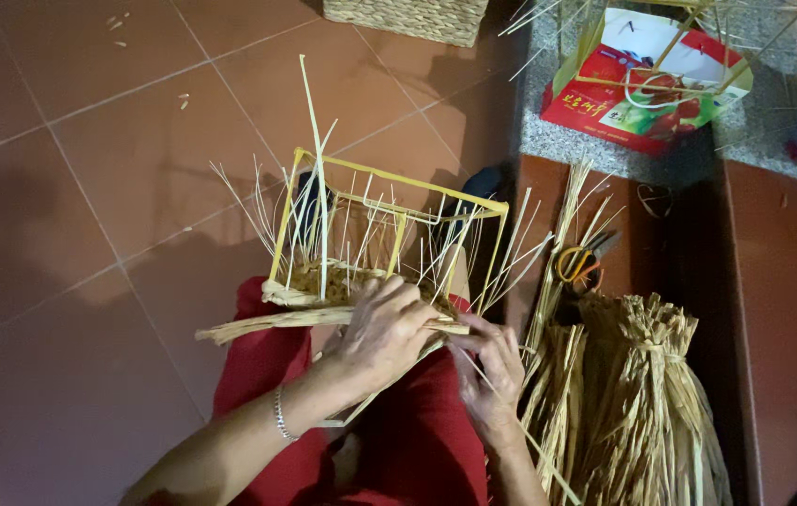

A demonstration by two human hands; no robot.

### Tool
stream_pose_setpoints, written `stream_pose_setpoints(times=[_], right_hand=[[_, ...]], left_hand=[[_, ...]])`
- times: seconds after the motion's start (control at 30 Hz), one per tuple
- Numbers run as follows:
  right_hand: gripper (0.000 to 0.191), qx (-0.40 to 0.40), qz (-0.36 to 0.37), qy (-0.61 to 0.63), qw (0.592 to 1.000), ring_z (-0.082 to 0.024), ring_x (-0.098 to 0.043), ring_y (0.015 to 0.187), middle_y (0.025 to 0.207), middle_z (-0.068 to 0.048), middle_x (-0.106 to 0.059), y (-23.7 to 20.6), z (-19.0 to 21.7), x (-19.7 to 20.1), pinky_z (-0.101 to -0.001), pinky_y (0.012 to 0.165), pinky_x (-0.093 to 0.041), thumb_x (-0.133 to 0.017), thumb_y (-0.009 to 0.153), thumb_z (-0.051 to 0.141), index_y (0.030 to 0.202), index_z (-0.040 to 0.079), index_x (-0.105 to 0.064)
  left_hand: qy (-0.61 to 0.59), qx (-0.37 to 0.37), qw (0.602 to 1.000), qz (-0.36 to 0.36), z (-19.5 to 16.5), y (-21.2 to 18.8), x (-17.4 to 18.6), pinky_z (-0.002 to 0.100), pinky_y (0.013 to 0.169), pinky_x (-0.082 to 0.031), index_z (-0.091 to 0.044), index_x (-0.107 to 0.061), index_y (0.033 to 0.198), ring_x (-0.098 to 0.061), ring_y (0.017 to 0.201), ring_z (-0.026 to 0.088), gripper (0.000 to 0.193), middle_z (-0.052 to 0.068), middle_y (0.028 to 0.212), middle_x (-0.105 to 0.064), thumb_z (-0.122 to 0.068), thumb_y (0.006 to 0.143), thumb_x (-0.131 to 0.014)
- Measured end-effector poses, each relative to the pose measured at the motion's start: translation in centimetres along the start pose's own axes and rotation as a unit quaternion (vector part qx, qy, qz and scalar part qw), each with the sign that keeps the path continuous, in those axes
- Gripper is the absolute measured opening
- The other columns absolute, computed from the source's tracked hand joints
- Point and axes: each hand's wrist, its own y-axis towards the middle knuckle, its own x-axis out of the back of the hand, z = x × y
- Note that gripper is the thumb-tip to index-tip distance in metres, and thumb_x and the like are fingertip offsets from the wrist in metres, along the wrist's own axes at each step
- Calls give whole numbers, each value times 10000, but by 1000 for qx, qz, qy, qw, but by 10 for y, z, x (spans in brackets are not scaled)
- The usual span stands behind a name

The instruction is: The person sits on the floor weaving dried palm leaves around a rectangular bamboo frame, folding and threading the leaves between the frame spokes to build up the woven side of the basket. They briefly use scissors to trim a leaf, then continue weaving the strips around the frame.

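A tiled floor (61,187) fills the left of the view. A large straw bundle (642,403) is stood at the right, just beside the right hand. A yellow frame (389,234) with thin upright canes is rested on a red-clad lap (417,440), just beyond both hands. Along its near bottom edge a straw braid (267,323) is laid, running out to the left. The left hand (384,328) is closed over the braid at the frame's base, fingers curled around it. The right hand (487,370) is pinched shut on thin straw strands just right of the left. Scissors (581,262) are seen behind the bundle.
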Motion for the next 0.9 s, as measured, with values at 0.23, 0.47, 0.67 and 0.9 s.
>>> stream_pose_setpoints(times=[0.23, 0.47, 0.67, 0.9], right_hand=[[151, -65, 11, 11, 998, -184, -633, 807, 1026, -109, -742, -17, -24, -12, -333, 725, -482, -774, 869, 1, 965, 30, -662], [126, -221, 27, 129, 966, -129, -706, 733, 899, -105, -732, 3, -30, -22, -275, 611, -597, -733, 918, 16, 1033, 36, -686], [433, -181, 21, -23, 983, -159, -664, 626, 908, -154, -667, 23, -6, -22, -311, 526, -567, -778, 828, 18, 1211, -47, -589], [369, -34, 123, -4, 992, -144, -672, 716, 951, -100, -701, 23, -18, -31, -254, 579, -570, -550, 857, -188, 1110, 30, -705]], left_hand=[[1, 13, 999, 48, 12, -2, -23, 454, 823, -381, -130, -737, 795, -529, 906, 246, 96, 29, 828, -581, -188, 772, -809], [-36, 5, 999, 9, 10, -19, 10, 409, 807, -507, -16, -752, 1022, -599, 893, 230, 170, 62, 972, -631, -134, 913, -696], [40, 157, 945, 283, -7, -53, 46, 516, 717, -574, 68, -546, 1331, -682, 892, 391, 791, 271, 1209, -595, -462, 806, -808], [58, 235, 860, 450, 12, -79, 34, 445, 683, -603, -64, -670, 1202, -712, 704, 277, 256, 149, 801, -735, -144, 967, -605]])
